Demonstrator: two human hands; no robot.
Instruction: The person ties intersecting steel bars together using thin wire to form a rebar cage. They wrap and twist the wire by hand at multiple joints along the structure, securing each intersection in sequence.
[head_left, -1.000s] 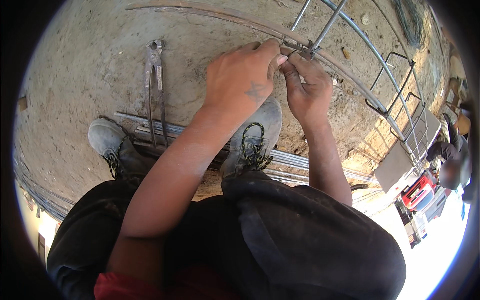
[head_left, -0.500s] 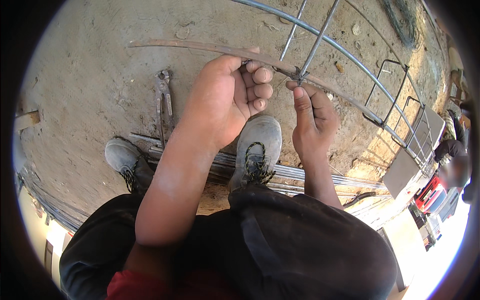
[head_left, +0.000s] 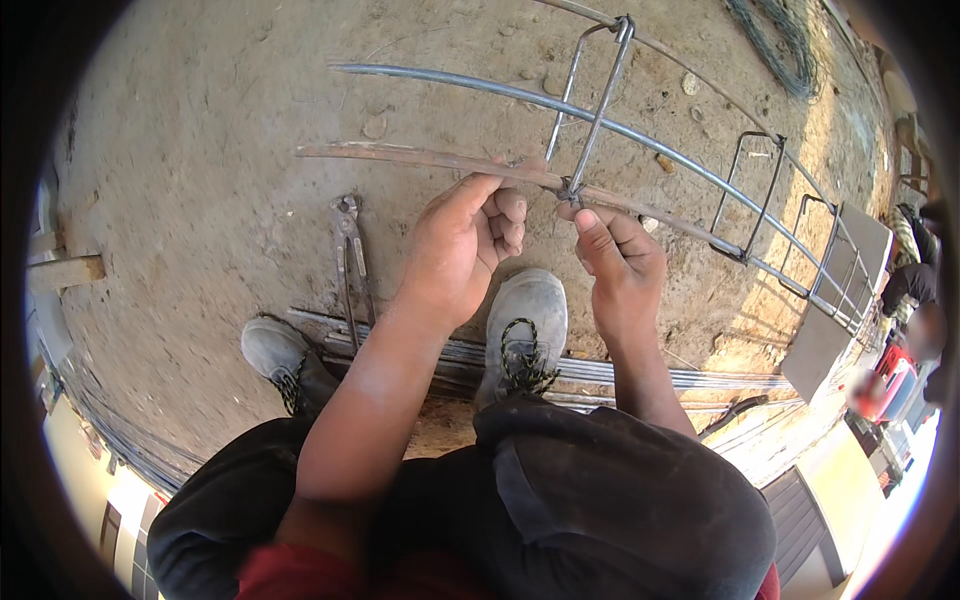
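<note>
A brown, rusty steel bar [head_left: 400, 154] runs across in front of me, part of a long rebar cage. A bent stirrup [head_left: 594, 120] meets this bar at a joint wrapped with dark tie wire [head_left: 568, 188]. My left hand [head_left: 462, 245] is closed at the bar just left of the joint, its fingers curled and its thumb side against the steel. Whether wire is also inside those fingers is hidden. At the joint's underside, my right hand [head_left: 625, 260] pinches the tie wire between thumb and forefinger.
Pincers [head_left: 350, 250] lie on the dirt left of my forearm. Several loose steel rods [head_left: 660, 377] lie beneath my legs and past my shoes [head_left: 525, 315]. The cage's bluish bar [head_left: 480, 84] and further stirrups [head_left: 765, 190] stretch to the right. Coiled wire [head_left: 785, 45] sits far right.
The cage and both hands now appear lower in the view, and the bluish bar's left end shows. My right hand still pinches at the joint; my left hand stays by the bar.
</note>
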